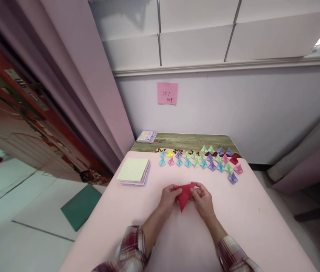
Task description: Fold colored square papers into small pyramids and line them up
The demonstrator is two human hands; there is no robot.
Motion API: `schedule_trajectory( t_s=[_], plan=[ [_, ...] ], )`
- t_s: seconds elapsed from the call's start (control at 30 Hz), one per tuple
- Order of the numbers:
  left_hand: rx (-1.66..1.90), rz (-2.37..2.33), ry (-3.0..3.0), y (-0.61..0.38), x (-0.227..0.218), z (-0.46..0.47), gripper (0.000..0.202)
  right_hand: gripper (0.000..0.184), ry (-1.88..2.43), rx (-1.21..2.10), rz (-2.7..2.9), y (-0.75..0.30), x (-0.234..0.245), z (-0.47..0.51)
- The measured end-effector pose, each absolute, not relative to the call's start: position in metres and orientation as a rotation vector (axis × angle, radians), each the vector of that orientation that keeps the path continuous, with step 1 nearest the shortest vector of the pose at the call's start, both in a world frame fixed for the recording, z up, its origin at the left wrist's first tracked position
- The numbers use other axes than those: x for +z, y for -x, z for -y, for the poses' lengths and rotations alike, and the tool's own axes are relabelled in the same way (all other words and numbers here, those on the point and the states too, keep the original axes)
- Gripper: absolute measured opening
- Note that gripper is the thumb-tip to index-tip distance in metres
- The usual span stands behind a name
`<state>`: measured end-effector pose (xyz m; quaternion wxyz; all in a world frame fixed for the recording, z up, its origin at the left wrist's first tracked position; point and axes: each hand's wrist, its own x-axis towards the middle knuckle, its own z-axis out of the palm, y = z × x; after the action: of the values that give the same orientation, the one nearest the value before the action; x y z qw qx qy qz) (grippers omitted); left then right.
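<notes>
A red sheet of origami paper (pixel 184 193), folded into a pointed shape with one tip toward me, is held up between both hands above the pink tabletop. My left hand (pixel 169 198) pinches its left side, thumb on top. On the right side, my right hand (pixel 203 199) grips the paper between thumb and fingers. Part of the paper's edges is hidden behind the fingers. Beyond the hands stand rows of small folded paper pieces (pixel 203 164) in blue, green, purple, pink, yellow and red.
A stack of coloured square paper (pixel 133 170) lies at the left on the pink table (pixel 114 230). Behind it, a packet (pixel 147 136) rests on the wood-patterned surface. A pink note (pixel 167 93) is stuck on the wall. A green board (pixel 81 207) lies on the floor.
</notes>
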<state>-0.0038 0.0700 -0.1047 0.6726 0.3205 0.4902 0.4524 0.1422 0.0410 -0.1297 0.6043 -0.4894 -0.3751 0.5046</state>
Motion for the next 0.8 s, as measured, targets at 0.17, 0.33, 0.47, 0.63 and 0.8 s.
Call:
schedule_trajectory(
  t_s=[0.17,0.33,0.47,0.63,0.8],
  plan=[
    [1.180,-1.134,-0.626,-0.014,-0.113,-0.065,0.032,0.056,1.070,1.244,0.893,-0.139,-0.124,-0.042],
    [1.196,-1.107,-0.649,-0.014,-0.114,-0.061,0.034,0.032,1.084,1.243,0.921,-0.138,-0.127,-0.044],
    [1.136,-1.119,-0.706,-0.008,-0.113,-0.062,0.033,0.034,1.116,1.232,0.997,-0.139,-0.129,-0.045],
    [1.154,-1.189,-0.758,-0.003,-0.106,-0.060,0.025,0.037,1.176,1.186,1.020,-0.136,-0.129,-0.041],
    [1.366,-1.312,-1.107,0.000,-0.091,-0.051,0.018,0.034,1.388,0.947,1.018,-0.128,-0.116,-0.028]
  ],
)
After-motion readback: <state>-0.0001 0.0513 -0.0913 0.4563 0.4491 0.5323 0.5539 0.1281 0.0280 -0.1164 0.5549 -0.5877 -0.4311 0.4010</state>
